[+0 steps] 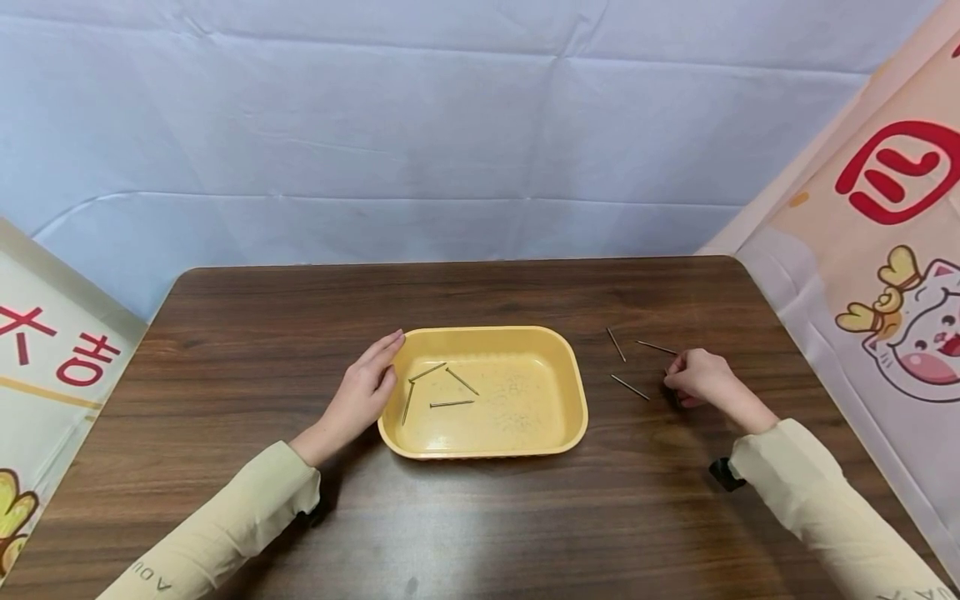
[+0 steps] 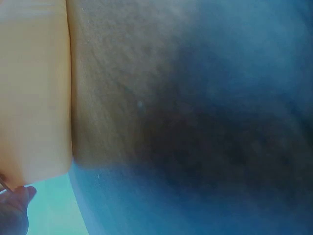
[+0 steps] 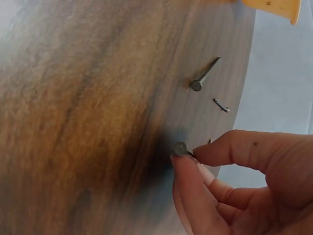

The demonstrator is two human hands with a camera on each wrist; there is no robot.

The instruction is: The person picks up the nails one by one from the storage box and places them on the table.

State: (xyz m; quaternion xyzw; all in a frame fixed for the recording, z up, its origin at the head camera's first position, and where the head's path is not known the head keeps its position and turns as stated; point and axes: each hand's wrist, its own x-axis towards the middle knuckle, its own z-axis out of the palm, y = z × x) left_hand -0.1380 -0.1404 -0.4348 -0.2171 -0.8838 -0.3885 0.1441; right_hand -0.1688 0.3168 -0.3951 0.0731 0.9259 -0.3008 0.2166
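A shallow yellow plastic basin (image 1: 483,454) stands on the table with several nails (image 1: 452,404) inside it. My left hand (image 1: 363,396) rests against the basin's left rim, its fingers extended along the edge. To the right of the basin, my right hand (image 1: 701,379) pinches a nail (image 3: 180,148) between thumb and index finger, the flat head showing in the right wrist view. Three other nails lie on the wood by that hand: one slanting nail (image 1: 616,344), one behind it (image 1: 655,346), and one nearer (image 1: 630,387). The left wrist view is mostly blurred.
The dark wood-grain table (image 1: 487,533) has rounded far corners. A pale cloth backdrop (image 1: 450,150) hangs behind it. Printed banners flank both sides, the right banner (image 1: 900,275) running close along the table's edge.
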